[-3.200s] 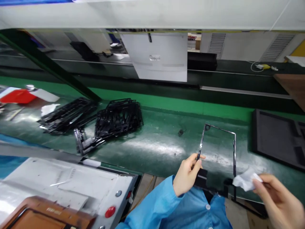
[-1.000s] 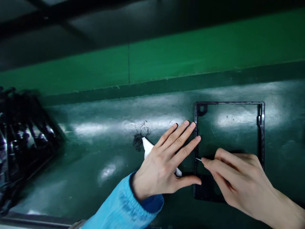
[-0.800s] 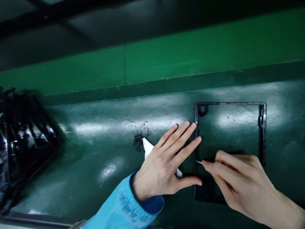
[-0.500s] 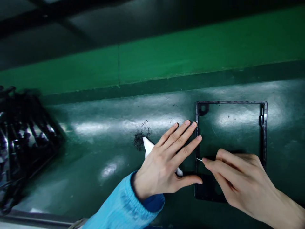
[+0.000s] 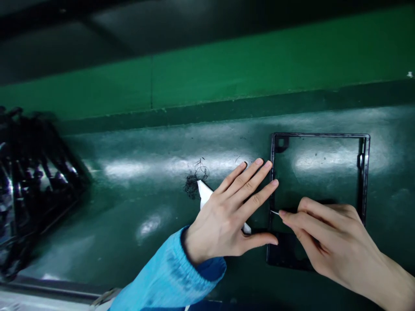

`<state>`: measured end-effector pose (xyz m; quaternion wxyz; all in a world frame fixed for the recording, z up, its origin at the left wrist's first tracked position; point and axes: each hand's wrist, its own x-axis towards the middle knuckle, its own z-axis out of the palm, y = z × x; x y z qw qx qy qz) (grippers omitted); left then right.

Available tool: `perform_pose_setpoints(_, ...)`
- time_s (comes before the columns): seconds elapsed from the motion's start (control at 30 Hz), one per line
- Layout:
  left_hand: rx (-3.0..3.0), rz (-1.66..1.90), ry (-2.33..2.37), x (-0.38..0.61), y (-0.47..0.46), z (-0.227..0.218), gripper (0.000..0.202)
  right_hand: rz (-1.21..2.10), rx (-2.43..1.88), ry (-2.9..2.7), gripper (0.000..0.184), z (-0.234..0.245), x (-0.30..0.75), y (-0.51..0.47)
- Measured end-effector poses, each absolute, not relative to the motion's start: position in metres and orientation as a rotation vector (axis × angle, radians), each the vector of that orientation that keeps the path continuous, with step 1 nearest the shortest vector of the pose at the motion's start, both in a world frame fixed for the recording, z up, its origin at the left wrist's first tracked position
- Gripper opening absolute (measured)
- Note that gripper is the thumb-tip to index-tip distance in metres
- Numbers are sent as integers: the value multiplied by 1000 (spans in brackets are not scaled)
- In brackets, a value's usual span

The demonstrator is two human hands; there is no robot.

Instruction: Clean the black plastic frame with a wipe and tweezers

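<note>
A black rectangular plastic frame lies flat on the green work surface. My left hand is spread flat beside it, with the fingertips and thumb resting over its left side. Under that hand is a folded white piece, mostly covered. My right hand is closed in a pinch around a thin tool with a pointed metal tip. That tip meets the inner edge of the frame's left side; the rest of the tool is hidden in my fingers.
A small heap of thin black shavings lies left of the white piece. At the far left stands a pile of shiny black parts. A green raised board runs along the back of the work surface.
The view has shifted slightly, so hands and frame appear a little higher and further right. The tool tip stays at the frame's left side; its angle has changed slightly.
</note>
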<state>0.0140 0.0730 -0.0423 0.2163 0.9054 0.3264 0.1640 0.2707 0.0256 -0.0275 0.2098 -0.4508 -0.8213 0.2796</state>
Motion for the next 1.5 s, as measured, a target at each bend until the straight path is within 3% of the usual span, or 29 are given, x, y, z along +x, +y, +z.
perform_pose_setpoints(1.13, 2501, 463, 907, 13, 73, -41, 94, 805, -1265, -2261, 20, -26, 267, 29)
perform_pose_setpoints(1.33, 2509, 455, 910, 14, 73, -41, 93, 1258, -1279, -1950, 21, -19, 274, 39)
perform_pose_setpoints(1.5, 2524, 460, 919, 13, 74, -40, 94, 1487, -1151, -1590, 39, -14, 281, 51)
